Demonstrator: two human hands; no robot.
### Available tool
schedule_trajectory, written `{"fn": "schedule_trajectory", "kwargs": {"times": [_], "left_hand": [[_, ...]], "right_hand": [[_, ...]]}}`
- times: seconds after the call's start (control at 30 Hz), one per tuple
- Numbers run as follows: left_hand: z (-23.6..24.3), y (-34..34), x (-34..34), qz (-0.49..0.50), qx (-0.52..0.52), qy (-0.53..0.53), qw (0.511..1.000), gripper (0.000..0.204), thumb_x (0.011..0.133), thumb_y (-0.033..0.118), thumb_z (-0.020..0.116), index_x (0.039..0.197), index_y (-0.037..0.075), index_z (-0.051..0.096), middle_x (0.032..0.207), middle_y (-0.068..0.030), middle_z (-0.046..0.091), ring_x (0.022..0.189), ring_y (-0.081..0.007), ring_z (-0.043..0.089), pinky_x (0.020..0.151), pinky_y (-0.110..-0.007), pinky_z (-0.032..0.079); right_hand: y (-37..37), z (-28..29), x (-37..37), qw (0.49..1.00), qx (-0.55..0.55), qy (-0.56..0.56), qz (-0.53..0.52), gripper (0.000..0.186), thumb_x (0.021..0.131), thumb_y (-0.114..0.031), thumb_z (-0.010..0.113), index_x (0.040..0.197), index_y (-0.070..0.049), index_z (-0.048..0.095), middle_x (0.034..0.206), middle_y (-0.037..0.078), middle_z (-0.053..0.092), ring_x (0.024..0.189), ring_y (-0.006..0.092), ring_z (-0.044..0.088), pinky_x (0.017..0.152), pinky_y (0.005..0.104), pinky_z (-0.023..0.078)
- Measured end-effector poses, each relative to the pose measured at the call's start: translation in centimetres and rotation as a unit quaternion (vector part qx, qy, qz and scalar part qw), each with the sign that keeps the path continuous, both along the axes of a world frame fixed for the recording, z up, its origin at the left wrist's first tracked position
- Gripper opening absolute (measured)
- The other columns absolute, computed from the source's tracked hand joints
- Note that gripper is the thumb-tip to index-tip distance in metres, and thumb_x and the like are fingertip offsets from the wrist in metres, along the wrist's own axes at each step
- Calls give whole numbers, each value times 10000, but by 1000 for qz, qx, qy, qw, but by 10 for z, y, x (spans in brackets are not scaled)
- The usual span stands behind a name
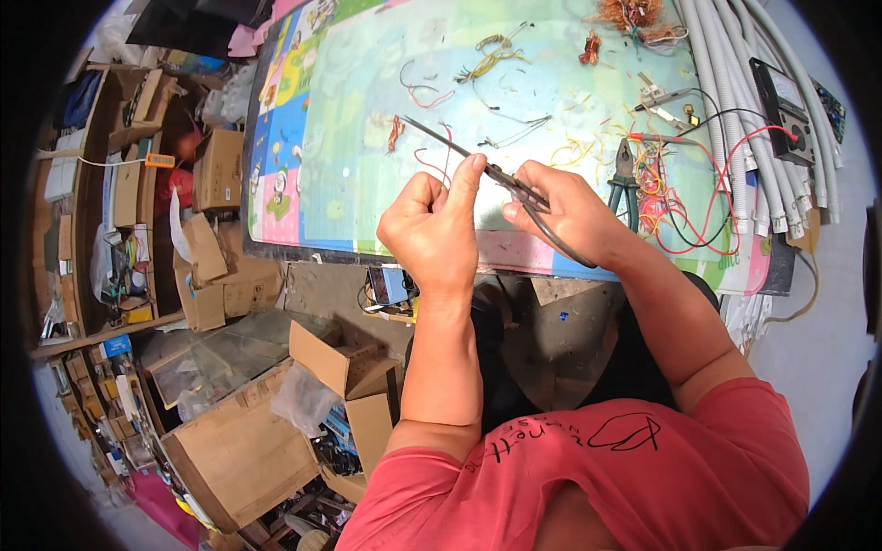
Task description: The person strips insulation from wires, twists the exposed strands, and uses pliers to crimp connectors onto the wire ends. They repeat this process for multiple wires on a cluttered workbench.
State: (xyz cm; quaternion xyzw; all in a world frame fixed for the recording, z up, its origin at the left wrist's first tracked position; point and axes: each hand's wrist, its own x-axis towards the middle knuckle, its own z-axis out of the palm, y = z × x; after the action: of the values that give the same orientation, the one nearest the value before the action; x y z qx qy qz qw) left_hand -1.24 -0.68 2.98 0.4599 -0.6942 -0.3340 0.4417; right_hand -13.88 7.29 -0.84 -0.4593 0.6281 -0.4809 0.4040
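My right hand (pixel 574 213) is wrapped round the dark handles of a pair of scissors (pixel 432 131), whose long blades point to the far left over the table. Close beside it, my left hand (pixel 435 223) is closed with the thumb up against the scissors near their pivot. A thin red wire (pixel 448 140) comes out of the left fist, its ends sticking up beside the blades. The part inside the fingers is hidden. Just beyond the hands, a small bundle of copper-coloured wire (pixel 395 134) lies on the table.
On the patterned table mat (pixel 349 197) lie pliers (pixel 624 188), yellow wire scraps (pixel 574 151) and wire bundles (pixel 590 48). A meter (pixel 781 110) with red and black leads rests on white pipes (pixel 735 119) at the right. Cardboard boxes (pixel 241 450) and shelves stand left.
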Motion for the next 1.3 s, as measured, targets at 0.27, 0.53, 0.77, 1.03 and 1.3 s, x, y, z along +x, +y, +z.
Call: {"fn": "schedule_trajectory", "kwargs": {"times": [0.27, 0.53, 0.77, 1.03, 1.3], "left_hand": [[-6, 0, -1, -11, 3, 33, 999, 574, 779, 101, 805, 541, 71, 283, 540, 59, 241, 553, -69, 195, 459, -288, 135], [-8, 11, -6, -35, -47, 36, 998, 523, 836, 51, 739, 555, 84, 299, 561, 82, 284, 560, -43, 224, 470, -266, 154], [-11, 17, -9, -30, -90, -1, 996, 522, 837, 49, 733, 548, 69, 298, 539, 67, 273, 550, -49, 226, 460, -275, 154], [-15, 4, 7, -97, 201, 65, 973, 449, 880, 193, 707, 605, 92, 367, 555, 58, 282, 518, -62, 236, 468, -256, 201], [-20, -22, 20, -256, 409, 374, 792, 83, 905, 107, 443, 879, 34, 471, 765, -38, 423, 647, -131, 387, 557, -262, 335]], "right_hand": [[1, 8, -9, 998, 45, -42, -14, 334, 801, -246, 737, 885, 24, 559, 719, 89, 589, 666, 160, 522, 628, 321, 451], [1, 2, -17, 997, 32, -68, -20, 352, 803, -260, 752, 886, 24, 562, 745, 83, 600, 697, 149, 533, 654, 315, 461], [-2, -11, -25, 995, 23, -87, -33, 338, 836, -275, 717, 903, 24, 575, 755, 84, 614, 706, 153, 556, 676, 330, 461], [4, -18, -117, 954, 126, 93, -256, 484, 879, -455, 586, 961, 22, 602, 896, 175, 673, 842, 320, 643, 765, 404, 481], [-4, -39, -80, 871, 253, 398, -141, 441, 796, -344, 716, 1023, 18, 605, 947, 224, 677, 918, 389, 661, 806, 460, 524]]}}
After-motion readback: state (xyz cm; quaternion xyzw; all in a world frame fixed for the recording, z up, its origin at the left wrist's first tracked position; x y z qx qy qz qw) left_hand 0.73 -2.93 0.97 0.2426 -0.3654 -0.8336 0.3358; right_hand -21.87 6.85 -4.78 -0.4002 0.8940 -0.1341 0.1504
